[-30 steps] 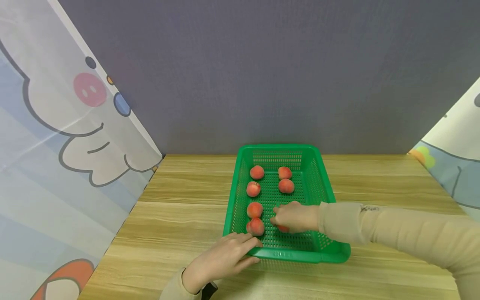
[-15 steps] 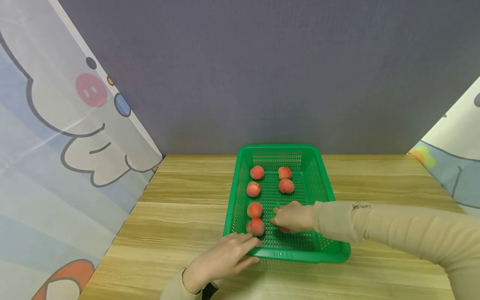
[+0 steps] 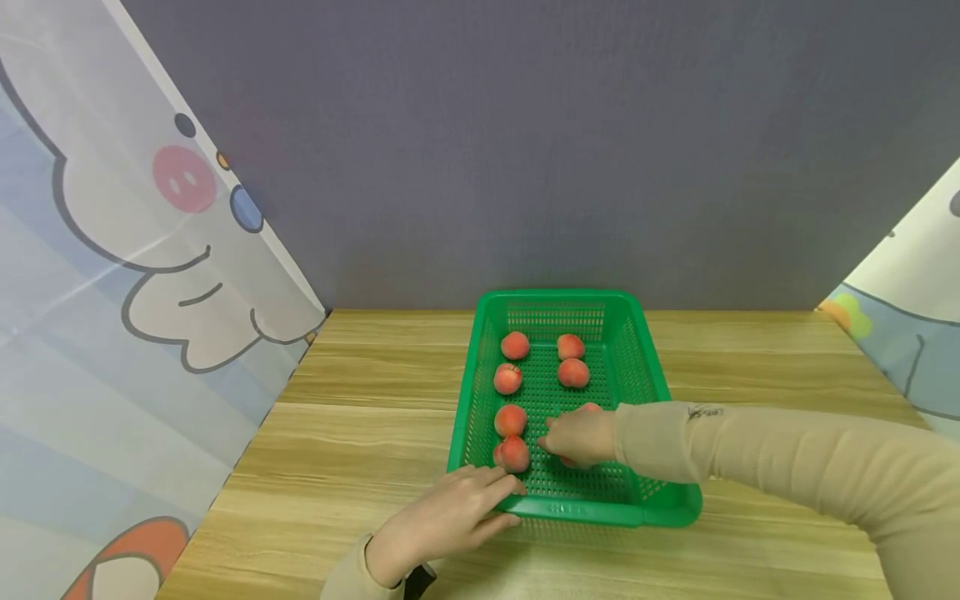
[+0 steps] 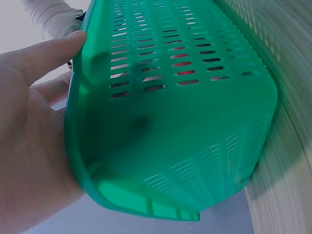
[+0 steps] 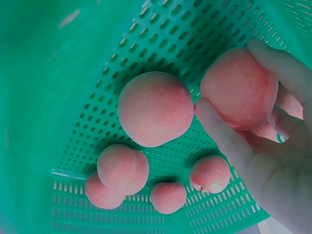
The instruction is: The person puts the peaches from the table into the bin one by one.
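Note:
A green plastic basket [image 3: 570, 507] with slotted walls holds several red-orange peaches. My left hand [image 3: 453, 510] grips its near-left corner, fingers over the rim; the left wrist view shows the thumb [image 4: 53, 54] and fingers on either side of the rim [image 4: 73, 131]. Inside the basket, my right hand [image 3: 581, 435] holds a peach [image 5: 239, 90] between thumb and fingers, low over the perforated floor. Right beside it lies another peach [image 5: 156, 109]; in the head view my hand mostly covers both. Two peaches [image 3: 573, 373] sit farther back on the right side.
Along the basket's left wall runs a row of several peaches [image 3: 510, 421]. The basket stands on a wood-grain table [image 3: 360, 450]. A grey panel [image 3: 555, 150] rises behind, and a cartoon-printed sheet [image 3: 97, 250] hangs on the left.
My right forearm and sleeve have slid slightly left, while the right hand stays at nearly the same spot over the peach. The left hand, basket and other peaches look unmoved.

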### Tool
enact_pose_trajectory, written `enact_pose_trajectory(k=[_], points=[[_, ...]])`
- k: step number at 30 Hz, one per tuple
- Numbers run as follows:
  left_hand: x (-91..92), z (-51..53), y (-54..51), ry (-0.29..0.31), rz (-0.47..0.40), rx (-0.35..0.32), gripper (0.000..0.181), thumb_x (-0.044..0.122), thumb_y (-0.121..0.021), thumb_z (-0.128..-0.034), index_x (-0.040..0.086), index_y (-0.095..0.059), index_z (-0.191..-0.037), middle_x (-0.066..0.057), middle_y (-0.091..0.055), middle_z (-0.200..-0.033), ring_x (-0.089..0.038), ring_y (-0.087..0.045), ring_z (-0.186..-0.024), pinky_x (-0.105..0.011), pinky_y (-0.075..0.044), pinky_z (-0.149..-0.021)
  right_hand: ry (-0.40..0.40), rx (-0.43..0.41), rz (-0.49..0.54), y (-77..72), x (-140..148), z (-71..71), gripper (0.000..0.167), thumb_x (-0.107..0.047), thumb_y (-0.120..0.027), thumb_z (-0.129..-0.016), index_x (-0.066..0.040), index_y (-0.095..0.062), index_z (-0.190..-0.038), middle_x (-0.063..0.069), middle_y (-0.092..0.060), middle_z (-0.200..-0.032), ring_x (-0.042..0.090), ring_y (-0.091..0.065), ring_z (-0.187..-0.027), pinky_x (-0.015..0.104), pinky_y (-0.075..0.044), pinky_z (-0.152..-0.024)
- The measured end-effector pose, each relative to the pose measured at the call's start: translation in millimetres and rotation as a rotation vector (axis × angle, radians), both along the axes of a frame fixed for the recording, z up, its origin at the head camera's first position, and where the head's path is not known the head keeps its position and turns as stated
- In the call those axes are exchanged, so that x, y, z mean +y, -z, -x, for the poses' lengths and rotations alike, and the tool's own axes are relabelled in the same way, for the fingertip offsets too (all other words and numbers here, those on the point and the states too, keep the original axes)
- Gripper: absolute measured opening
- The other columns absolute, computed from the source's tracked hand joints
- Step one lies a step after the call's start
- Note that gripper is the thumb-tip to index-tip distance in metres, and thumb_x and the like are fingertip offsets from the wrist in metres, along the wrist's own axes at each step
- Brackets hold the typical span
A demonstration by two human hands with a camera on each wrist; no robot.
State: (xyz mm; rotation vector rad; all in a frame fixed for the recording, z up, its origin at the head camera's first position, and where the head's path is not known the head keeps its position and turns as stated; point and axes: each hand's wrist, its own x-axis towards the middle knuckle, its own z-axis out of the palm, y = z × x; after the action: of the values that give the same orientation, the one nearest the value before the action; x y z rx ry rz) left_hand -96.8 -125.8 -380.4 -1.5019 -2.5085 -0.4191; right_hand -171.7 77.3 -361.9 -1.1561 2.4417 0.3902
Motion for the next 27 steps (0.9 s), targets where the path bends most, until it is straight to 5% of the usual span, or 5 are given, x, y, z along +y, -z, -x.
enact_pose_trajectory(k=[3, 13, 20, 27], points=[[0.1, -0.1, -0.5, 0.0, -0.001, -0.001, 0.025, 0.026, -0.063, -0.0821, 0.013, -0.056, -0.102, 0.007, -0.056, -0.086, 0.0, -0.05, -0.069, -0.012, -0.04, -0.066, 0.043, -0.033, -0.013, -0.1, -3, -0.5, 0.051, -0.001, -0.062, -0.08, -0.016, -0.049, -0.127, 0.013, -0.046, -0.129, 0.017, -0.06, -0.072, 0.032, -0.042, -0.089], [-0.4, -0.9, -1.6, -0.007, 0.007, -0.011, 0.023, 0.03, -0.056, -0.0865, 0.014, -0.055, -0.102, 0.008, -0.055, -0.085, 0.0, -0.05, -0.069, -0.011, -0.039, -0.066, 0.138, -0.024, -0.109, 1.3, -11, -4.3, 0.054, -0.003, -0.06, -0.082, -0.021, -0.044, -0.13, 0.008, -0.044, -0.132, 0.014, -0.055, -0.07, 0.031, -0.046, -0.081], [0.1, -1.0, -1.3, -0.007, 0.01, -0.012, 0.023, 0.03, -0.056, -0.0869, 0.014, -0.055, -0.102, 0.008, -0.056, -0.087, 0.0, -0.052, -0.073, -0.014, -0.041, -0.069, 0.168, -0.046, -0.122, 3.8, -14, -5.2, 0.055, -0.004, -0.06, -0.082, -0.021, -0.044, -0.131, 0.007, -0.043, -0.132, 0.021, -0.054, -0.103, 0.036, -0.041, -0.091], [0.8, -0.9, -1.4, -0.004, -0.002, -0.006, 0.023, 0.026, -0.062, -0.083, 0.013, -0.056, -0.101, 0.008, -0.056, -0.087, -0.001, -0.053, -0.073, -0.015, -0.042, -0.071, 0.116, -0.014, -0.117, 5.9, -12, -6.1, 0.051, -0.008, -0.062, -0.081, -0.019, -0.047, -0.128, 0.007, -0.048, -0.127, 0.024, -0.048, -0.113, 0.037, -0.038, -0.093]])
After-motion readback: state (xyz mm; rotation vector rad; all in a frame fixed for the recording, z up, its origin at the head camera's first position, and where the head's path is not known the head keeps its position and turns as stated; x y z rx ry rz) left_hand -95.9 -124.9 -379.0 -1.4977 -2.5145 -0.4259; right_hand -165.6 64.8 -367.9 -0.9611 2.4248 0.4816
